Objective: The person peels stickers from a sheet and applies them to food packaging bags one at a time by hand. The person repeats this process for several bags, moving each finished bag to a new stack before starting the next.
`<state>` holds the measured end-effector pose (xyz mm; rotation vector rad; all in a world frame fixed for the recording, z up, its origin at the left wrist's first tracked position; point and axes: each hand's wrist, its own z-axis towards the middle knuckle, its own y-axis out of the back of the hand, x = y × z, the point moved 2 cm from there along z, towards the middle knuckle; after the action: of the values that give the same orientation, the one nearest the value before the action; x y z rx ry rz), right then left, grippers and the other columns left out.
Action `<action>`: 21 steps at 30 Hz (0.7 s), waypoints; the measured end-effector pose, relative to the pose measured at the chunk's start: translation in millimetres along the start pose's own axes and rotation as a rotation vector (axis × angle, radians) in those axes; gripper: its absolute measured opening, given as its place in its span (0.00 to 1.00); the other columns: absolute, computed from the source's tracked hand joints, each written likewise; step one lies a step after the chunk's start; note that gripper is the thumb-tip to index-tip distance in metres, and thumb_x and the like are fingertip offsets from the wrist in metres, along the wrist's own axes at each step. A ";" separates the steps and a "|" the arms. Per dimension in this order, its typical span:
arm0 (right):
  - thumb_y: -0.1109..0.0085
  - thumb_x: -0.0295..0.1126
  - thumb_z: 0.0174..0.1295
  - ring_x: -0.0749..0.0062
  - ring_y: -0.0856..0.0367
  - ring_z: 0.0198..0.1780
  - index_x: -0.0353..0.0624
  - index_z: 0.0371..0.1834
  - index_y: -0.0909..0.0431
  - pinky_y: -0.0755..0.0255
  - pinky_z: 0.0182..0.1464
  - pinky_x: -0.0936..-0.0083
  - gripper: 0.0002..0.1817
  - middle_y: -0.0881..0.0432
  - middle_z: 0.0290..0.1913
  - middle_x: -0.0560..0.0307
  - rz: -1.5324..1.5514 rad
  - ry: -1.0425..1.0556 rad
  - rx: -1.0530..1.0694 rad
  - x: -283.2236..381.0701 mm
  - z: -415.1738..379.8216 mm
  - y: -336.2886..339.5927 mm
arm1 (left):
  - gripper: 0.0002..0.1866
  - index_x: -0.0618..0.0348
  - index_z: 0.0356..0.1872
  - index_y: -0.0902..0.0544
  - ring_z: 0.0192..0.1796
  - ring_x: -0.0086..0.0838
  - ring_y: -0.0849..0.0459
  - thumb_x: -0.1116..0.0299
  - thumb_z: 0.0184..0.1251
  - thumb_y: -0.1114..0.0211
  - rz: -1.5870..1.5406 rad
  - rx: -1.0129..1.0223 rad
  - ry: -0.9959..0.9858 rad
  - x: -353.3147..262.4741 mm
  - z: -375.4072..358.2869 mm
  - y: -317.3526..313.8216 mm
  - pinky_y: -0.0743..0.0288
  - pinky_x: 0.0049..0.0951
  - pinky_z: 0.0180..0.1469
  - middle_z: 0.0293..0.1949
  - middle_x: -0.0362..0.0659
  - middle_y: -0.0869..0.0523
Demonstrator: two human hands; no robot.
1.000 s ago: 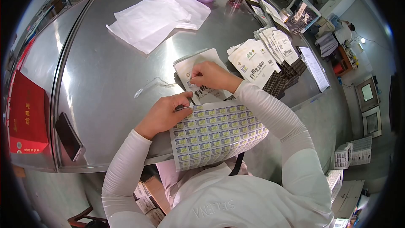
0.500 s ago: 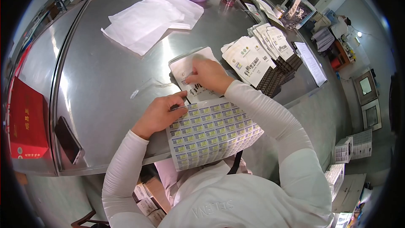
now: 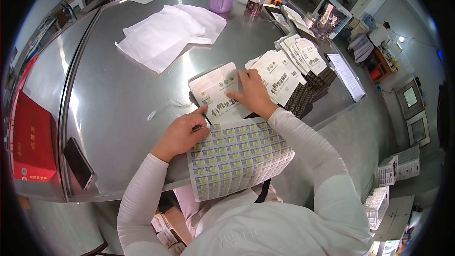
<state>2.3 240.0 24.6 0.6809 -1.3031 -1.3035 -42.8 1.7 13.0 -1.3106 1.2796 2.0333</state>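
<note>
My left hand [image 3: 182, 135] pinches the upper left corner of a sheet of stickers [image 3: 237, 156] with rows of small blue and yellow-green labels. This sheet hangs over the table's front edge towards my lap. Just beyond it lies a white pouch [image 3: 215, 78] with dark printing and a small label on its left side. My right hand [image 3: 253, 92] grips the pouch's right edge, thumb on its face and fingers along the side. To the right, overlapping pouches [image 3: 279, 73] lie in a fanned stack.
White sheets [image 3: 161, 33] lie farther back on the metal table [image 3: 109, 95]. Behind them stand a purple tub [image 3: 221, 1] and a jar [image 3: 255, 4]. A phone [image 3: 78, 163] and a red bag [image 3: 33, 137] are at the left. A printed paper [image 3: 346, 77] lies at the right edge.
My right hand has moved right, from the pouch's face to its right edge, uncovering the printing and the small label. My left hand keeps hold of the sticker sheet.
</note>
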 end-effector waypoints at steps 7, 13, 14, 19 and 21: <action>0.36 0.33 0.63 0.81 0.25 0.34 0.37 0.45 0.22 0.28 0.38 0.80 0.12 0.21 0.35 0.62 0.991 -0.147 0.099 -26.0 11.3 8.6 | 0.07 0.63 0.32 0.22 0.56 0.37 0.18 0.71 0.62 0.34 -0.132 -0.043 0.014 1.0 -1.4 -2.3 0.24 0.32 0.43 0.42 0.52 0.14; 0.38 0.31 0.64 0.78 0.19 0.34 0.38 0.48 0.22 0.25 0.38 0.80 0.12 0.15 0.36 0.57 0.633 -0.100 -0.024 -122.5 60.9 63.9 | 0.07 0.65 0.36 0.20 0.32 0.21 0.21 0.70 0.65 0.35 -0.197 0.026 0.163 -8.8 -6.2 2.4 0.25 0.26 0.35 0.31 0.43 0.15; 0.37 0.32 0.62 0.71 0.18 0.37 0.38 0.49 0.22 0.24 0.42 0.75 0.15 0.16 0.39 0.53 0.429 -0.155 -0.065 -128.2 61.9 68.3 | 0.08 0.65 0.37 0.20 0.31 0.20 0.22 0.70 0.65 0.35 -0.206 0.021 0.153 -6.9 -6.1 1.0 0.26 0.25 0.35 0.29 0.42 0.15; 0.34 0.37 0.59 0.54 0.23 0.54 0.41 0.54 0.23 0.29 0.58 0.65 0.22 0.21 0.51 0.47 0.120 0.213 -0.241 -72.0 34.3 47.5 | 0.08 0.65 0.36 0.19 0.29 0.19 0.23 0.70 0.65 0.35 -0.196 -0.020 0.160 -0.7 -5.3 -1.1 0.27 0.24 0.33 0.27 0.41 0.17; 0.30 0.33 0.56 0.66 0.19 0.48 0.38 0.53 0.23 0.26 0.51 0.72 0.22 0.18 0.46 0.52 0.403 0.241 0.250 -10.8 -3.0 39.5 | 0.08 0.65 0.36 0.19 0.29 0.19 0.23 0.69 0.65 0.35 -0.178 -0.020 0.188 1.6 -3.6 0.1 0.27 0.24 0.33 0.26 0.41 0.17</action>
<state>19.1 258.0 57.4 0.6804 -1.3307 -0.7188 -41.8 -1.7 11.1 -1.5961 1.1748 1.8417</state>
